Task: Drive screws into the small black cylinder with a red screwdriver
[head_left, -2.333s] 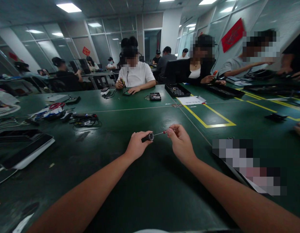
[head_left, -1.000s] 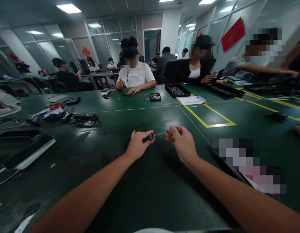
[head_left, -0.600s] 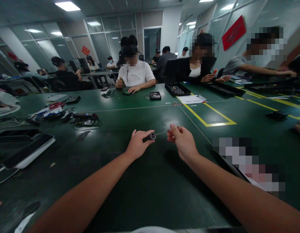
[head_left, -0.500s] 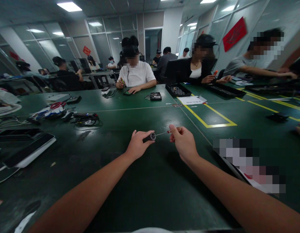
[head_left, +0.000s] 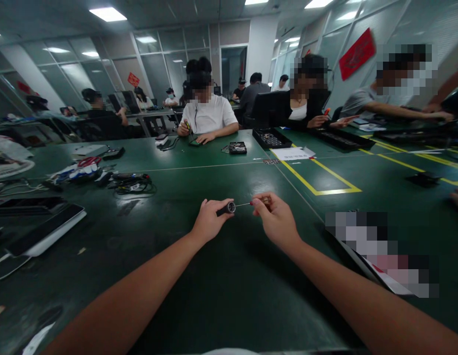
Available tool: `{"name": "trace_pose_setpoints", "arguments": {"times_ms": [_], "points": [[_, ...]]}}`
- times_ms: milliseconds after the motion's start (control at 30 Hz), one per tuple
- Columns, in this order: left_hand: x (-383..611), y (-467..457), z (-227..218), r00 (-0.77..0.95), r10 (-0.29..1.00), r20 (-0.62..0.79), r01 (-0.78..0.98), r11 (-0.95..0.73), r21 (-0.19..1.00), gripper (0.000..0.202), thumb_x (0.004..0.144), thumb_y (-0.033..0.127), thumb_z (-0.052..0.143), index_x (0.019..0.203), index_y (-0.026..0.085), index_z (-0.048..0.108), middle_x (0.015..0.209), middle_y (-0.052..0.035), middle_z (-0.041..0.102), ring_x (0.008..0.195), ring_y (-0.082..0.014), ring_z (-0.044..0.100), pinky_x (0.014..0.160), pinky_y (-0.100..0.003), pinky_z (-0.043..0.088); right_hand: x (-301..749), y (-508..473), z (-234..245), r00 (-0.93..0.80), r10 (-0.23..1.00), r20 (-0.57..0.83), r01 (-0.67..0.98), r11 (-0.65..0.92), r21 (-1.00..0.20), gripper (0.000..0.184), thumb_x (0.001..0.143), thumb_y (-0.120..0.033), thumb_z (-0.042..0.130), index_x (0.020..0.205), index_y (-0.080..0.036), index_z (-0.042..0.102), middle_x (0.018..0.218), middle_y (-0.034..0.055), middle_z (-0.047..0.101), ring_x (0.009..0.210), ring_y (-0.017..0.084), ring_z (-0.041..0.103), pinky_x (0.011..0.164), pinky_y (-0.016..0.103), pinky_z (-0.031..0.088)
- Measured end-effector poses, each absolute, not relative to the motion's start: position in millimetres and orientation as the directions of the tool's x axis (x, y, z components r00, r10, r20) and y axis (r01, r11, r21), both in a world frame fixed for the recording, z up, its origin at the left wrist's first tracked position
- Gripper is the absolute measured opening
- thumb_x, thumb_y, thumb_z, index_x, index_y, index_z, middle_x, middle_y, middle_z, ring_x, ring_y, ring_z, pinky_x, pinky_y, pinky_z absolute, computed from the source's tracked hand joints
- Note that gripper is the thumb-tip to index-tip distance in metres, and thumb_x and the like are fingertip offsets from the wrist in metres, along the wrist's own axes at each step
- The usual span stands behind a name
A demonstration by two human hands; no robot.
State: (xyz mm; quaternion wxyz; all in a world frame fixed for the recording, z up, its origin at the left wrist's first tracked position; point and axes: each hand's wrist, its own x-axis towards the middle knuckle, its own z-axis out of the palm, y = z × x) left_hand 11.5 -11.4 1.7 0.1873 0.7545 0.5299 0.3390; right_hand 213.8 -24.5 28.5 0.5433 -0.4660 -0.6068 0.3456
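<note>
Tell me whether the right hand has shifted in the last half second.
Yes, slightly: the right hand slid left, away from the yellow tape corner.

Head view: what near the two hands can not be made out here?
All in the head view:
- Handle: mostly hidden inside the left hand.
- Rod: too thin to tell whether it enters the handle; its red end is covered by the right hand.
- Flat thing on the table, right side: blurred out.

black tube [head_left: 225,209]: short, dark, silver-rimmed end facing right, roughly level, pinched in left hand [head_left: 209,222] just above the desk [head_left: 214,296] | small screwdriver [head_left: 247,203]: thin metal shaft, red grip, level, tip at the tube's mouth, grip in right hand [head_left: 276,220]
</note>
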Motion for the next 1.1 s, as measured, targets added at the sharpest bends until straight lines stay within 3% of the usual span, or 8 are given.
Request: {"name": "trace_pose_setpoints", "arguments": {"times_ms": [267, 400, 533, 667, 767, 900, 1000, 1100], "points": [[14, -14, 1, 0.241, 0.919, 0.313, 0.693, -0.388, 0.608, 0.038, 0.089, 0.025, 0.070, 0.126, 0.034, 0.065, 0.120, -0.0012, 0.070, 0.117, -0.0240, 0.059, 0.119, -0.061, 0.016, 212, -27, 29, 0.105, 0.930, 0.352, 0.262, 0.316, -0.912, 0.040, 0.096, -0.058, 0.048, 0.082, -0.023, 0.063, 0.060, -0.0020, 0.054, 0.055, 0.016, 0.051, 0.056, 0.031, 0.038], [14, -13, 2, 0.238, 0.919, 0.315, 0.698, -0.387, 0.602, 0.037, 0.089, 0.026, 0.070, 0.125, 0.034, 0.065, 0.120, -0.0013, 0.070, 0.116, -0.0241, 0.059, 0.119, -0.061, 0.017, 213, -24, 25, 0.121, 0.921, 0.370, 0.285, 0.325, -0.902, 0.029, 0.096, -0.047, 0.049, 0.087, -0.023, 0.063, 0.071, 0.0005, 0.062, 0.064, 0.019, 0.056, 0.064, 0.033, 0.042], [12, -13, 4, 0.212, 0.925, 0.315, 0.692, -0.370, 0.620, 0.038, 0.089, 0.023, 0.070, 0.126, 0.032, 0.065, 0.119, -0.0022, 0.071, 0.115, -0.0247, 0.060, 0.117, -0.059, 0.023, 214, -23, 21, 0.087, 0.932, 0.352, 0.172, 0.334, -0.927, 0.017, 0.094, -0.037, 0.050, 0.097, -0.025, 0.061, 0.082, 0.0003, 0.064, 0.072, 0.019, 0.058, 0.069, 0.033, 0.044], [12, -13, 4, 0.215, 0.927, 0.309, 0.695, -0.367, 0.619, 0.038, 0.089, 0.022, 0.071, 0.125, 0.033, 0.066, 0.122, -0.0021, 0.070, 0.118, -0.0249, 0.059, 0.117, -0.061, 0.020, 213, -24, 25, 0.060, 0.936, 0.348, 0.249, 0.323, -0.913, 0.029, 0.097, -0.046, 0.046, 0.084, -0.024, 0.061, 0.070, -0.0006, 0.058, 0.065, 0.019, 0.055, 0.062, 0.032, 0.041], [13, -13, 4, 0.213, 0.927, 0.310, 0.691, -0.367, 0.623, 0.037, 0.089, 0.022, 0.070, 0.124, 0.033, 0.066, 0.123, -0.0028, 0.070, 0.120, -0.0257, 0.058, 0.118, -0.062, 0.019, 214, -25, 26, 0.076, 0.930, 0.360, 0.316, 0.320, -0.893, 0.030, 0.098, -0.045, 0.044, 0.089, -0.024, 0.064, 0.071, 0.0003, 0.061, 0.065, 0.019, 0.057, 0.064, 0.033, 0.041], [13, -13, 4, 0.200, 0.925, 0.323, 0.680, -0.369, 0.634, 0.036, 0.090, 0.023, 0.068, 0.125, 0.031, 0.066, 0.122, -0.0033, 0.070, 0.117, -0.0259, 0.059, 0.117, -0.060, 0.024, 212, -23, 20, 0.103, 0.933, 0.345, 0.184, 0.323, -0.928, 0.021, 0.092, -0.040, 0.054, 0.106, -0.025, 0.058, 0.084, 0.0004, 0.065, 0.074, 0.019, 0.060, 0.070, 0.034, 0.045], [13, -14, 6, 0.213, 0.918, 0.335, 0.686, -0.384, 0.617, 0.035, 0.090, 0.023, 0.068, 0.124, 0.031, 0.066, 0.120, -0.0028, 0.070, 0.115, -0.0254, 0.060, 0.116, -0.059, 0.026, 210, -18, 16, 0.142, 0.944, 0.299, 0.037, 0.297, -0.954, 0.021, 0.087, -0.043, 0.061, 0.097, -0.024, 0.059, 0.083, 0.0007, 0.065, 0.076, 0.019, 0.060, 0.073, 0.034, 0.048], [14, -18, 8, 0.240, 0.878, 0.415, 0.707, -0.451, 0.545, 0.032, 0.090, 0.023, 0.068, 0.121, 0.033, 0.067, 0.121, -0.0008, 0.070, 0.117, -0.0230, 0.059, 0.120, -0.056, 0.019, 211, -11, 15, 0.182, 0.971, 0.152, -0.157, 0.182, -0.971, 0.025, 0.084, -0.048, 0.063, 0.085, -0.023, 0.062, 0.076, 0.0007, 0.063, 0.066, 0.017, 0.058, 0.066, 0.033, 0.049]]}}
